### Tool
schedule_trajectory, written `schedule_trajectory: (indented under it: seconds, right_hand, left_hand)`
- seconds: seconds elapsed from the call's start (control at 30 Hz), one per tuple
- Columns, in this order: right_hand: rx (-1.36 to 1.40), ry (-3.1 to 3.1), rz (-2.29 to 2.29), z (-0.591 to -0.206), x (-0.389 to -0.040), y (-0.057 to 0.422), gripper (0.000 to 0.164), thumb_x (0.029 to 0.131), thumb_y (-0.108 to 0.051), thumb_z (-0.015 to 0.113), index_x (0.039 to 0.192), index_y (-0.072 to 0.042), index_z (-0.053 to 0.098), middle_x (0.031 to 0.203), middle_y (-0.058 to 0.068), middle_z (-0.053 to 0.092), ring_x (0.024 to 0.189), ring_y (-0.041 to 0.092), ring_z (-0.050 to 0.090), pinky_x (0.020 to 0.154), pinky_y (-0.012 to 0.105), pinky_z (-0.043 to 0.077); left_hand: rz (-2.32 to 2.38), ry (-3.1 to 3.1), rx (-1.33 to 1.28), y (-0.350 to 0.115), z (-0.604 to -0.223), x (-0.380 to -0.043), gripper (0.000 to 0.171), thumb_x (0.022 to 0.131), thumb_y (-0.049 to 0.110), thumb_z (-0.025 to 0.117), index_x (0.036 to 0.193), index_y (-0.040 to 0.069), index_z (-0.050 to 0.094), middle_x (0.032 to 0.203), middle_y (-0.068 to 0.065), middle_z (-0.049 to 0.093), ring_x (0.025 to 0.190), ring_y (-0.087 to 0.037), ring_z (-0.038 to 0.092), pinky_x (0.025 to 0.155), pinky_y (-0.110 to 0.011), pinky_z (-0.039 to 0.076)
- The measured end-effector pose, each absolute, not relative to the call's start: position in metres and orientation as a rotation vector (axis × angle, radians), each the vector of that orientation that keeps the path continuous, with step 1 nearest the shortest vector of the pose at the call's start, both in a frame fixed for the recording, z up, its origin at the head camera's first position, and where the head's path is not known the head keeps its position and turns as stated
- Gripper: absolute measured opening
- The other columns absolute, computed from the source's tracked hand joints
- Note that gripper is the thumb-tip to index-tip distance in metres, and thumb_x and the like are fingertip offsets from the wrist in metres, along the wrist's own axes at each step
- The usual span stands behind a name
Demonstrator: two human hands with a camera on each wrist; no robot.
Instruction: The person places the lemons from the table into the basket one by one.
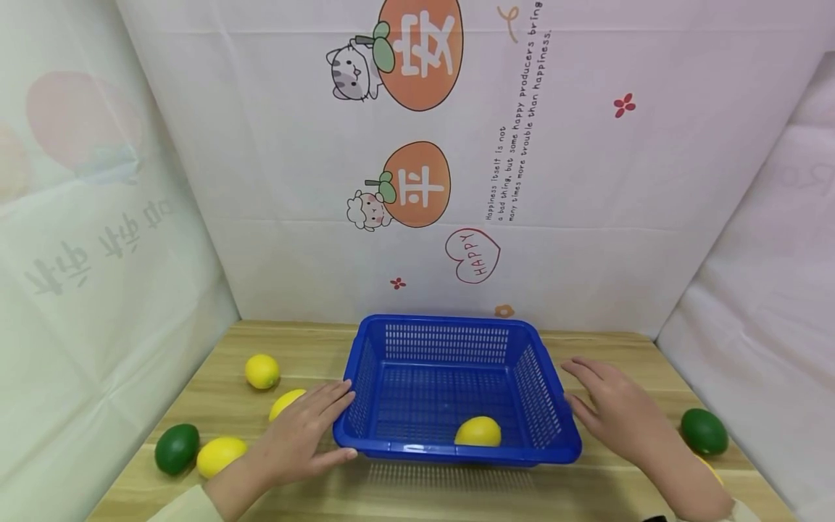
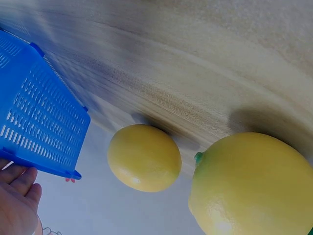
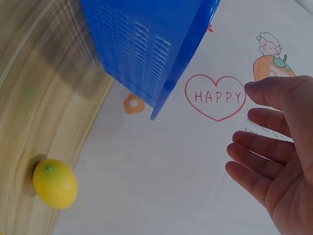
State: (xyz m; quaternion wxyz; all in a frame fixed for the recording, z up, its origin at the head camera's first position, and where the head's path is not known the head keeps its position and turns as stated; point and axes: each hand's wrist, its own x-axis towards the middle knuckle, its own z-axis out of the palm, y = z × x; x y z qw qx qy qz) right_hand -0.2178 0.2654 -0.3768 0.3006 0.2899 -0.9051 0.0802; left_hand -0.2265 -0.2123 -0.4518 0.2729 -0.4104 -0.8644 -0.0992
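Observation:
A blue slotted plastic basket (image 1: 443, 452) stands on the wooden table, with one lemon (image 1: 479, 431) inside near its front wall. At the basket's left rim, the fingers of my left hand (image 1: 301, 433) are extended and touch the edge; the left wrist view shows those fingertips against the rim too. My right hand (image 1: 616, 409) is beside the right wall, its fingers loosely bent. In the right wrist view, a gap separates that hand (image 3: 279, 147) from the basket (image 3: 146, 44), and it holds nothing.
Left of the basket lie lemons (image 1: 262, 371), (image 1: 222, 457) and a dark green oval fruit (image 1: 177, 449); another lemon (image 1: 285, 403) is partly behind my left hand. Past my right forearm are a second green fruit (image 1: 704, 431) and a mostly hidden lemon (image 1: 709, 470). Printed white cloth (image 1: 293, 275) hangs behind.

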Motion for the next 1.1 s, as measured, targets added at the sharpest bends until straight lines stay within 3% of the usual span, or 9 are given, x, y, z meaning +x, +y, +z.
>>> schedule_trajectory:
  seconds: [0.03,0.1,0.23,0.5,0.57,0.73,1.1]
  right_hand:
    - [0.779,-2.391,0.216,-0.377,-0.218,0.267,0.048,0.074,-0.010,0.080,0.117,0.003,0.064,0.112,0.024,0.064,0.098,0.043,0.062,0.079,0.056,0.053]
    - [0.786,-2.378,0.215,-0.377,-0.218,0.270,0.041,0.088,-0.025,0.072,0.117,0.002,0.063,0.112,0.024,0.064,0.098,0.043,0.062,0.077,0.055,0.054]
    - [0.777,-2.374,0.216,-0.376,-0.216,0.277,0.042,0.094,-0.033,0.062,0.118,0.002,0.063,0.111,0.024,0.064,0.097,0.043,0.062,0.075,0.054,0.055]
    - [0.694,-2.420,0.192,-0.372,-0.209,0.287,0.042,0.088,-0.026,0.071,0.119,0.001,0.062,0.114,0.024,0.063,0.099,0.044,0.061,0.074,0.056,0.054]
    - [0.661,-2.457,0.187,-0.371,-0.207,0.290,0.045,0.080,-0.016,0.078,0.119,0.001,0.062,0.116,0.023,0.062,0.100,0.044,0.061,0.075,0.057,0.054]
    - [0.608,-2.510,0.168,-0.370,-0.203,0.299,0.051,0.074,-0.011,0.081,0.120,0.001,0.062,0.118,0.023,0.060,0.104,0.044,0.058,0.079,0.059,0.051]
    - [0.579,-2.464,0.190,-0.380,-0.198,0.325,0.045,0.075,-0.012,0.080,0.114,0.003,0.063,0.111,0.026,0.061,0.100,0.046,0.058,0.079,0.061,0.049]
  left_hand:
    - [-0.266,-2.326,-1.104,-0.212,-0.452,-0.227,0.077,0.090,0.062,0.054,0.129,-0.005,0.058,0.137,-0.020,0.053,0.125,-0.037,0.051,0.100,-0.051,0.044]
    - [-0.268,-2.326,-1.104,-0.212,-0.452,-0.227,0.077,0.090,0.062,0.054,0.129,-0.005,0.058,0.137,-0.020,0.053,0.125,-0.037,0.051,0.100,-0.051,0.044]
    - [-0.273,-2.323,-1.105,-0.212,-0.452,-0.227,0.077,0.090,0.062,0.054,0.129,-0.005,0.058,0.137,-0.020,0.053,0.125,-0.037,0.051,0.100,-0.052,0.044]
    - [-0.265,-2.332,-1.098,-0.212,-0.452,-0.226,0.077,0.090,0.062,0.055,0.129,-0.005,0.058,0.137,-0.020,0.053,0.125,-0.037,0.050,0.100,-0.052,0.044]
    - [-0.264,-2.331,-1.097,-0.212,-0.452,-0.226,0.076,0.090,0.061,0.055,0.128,-0.005,0.058,0.137,-0.020,0.053,0.125,-0.036,0.050,0.099,-0.052,0.045]
    - [-0.270,-2.322,-1.103,-0.212,-0.451,-0.226,0.076,0.091,0.061,0.054,0.128,-0.005,0.059,0.136,-0.021,0.053,0.125,-0.037,0.051,0.098,-0.053,0.045]
    - [-0.266,-2.326,-1.099,-0.211,-0.450,-0.226,0.077,0.091,0.062,0.053,0.128,-0.005,0.059,0.136,-0.021,0.053,0.126,-0.036,0.050,0.099,-0.052,0.045]
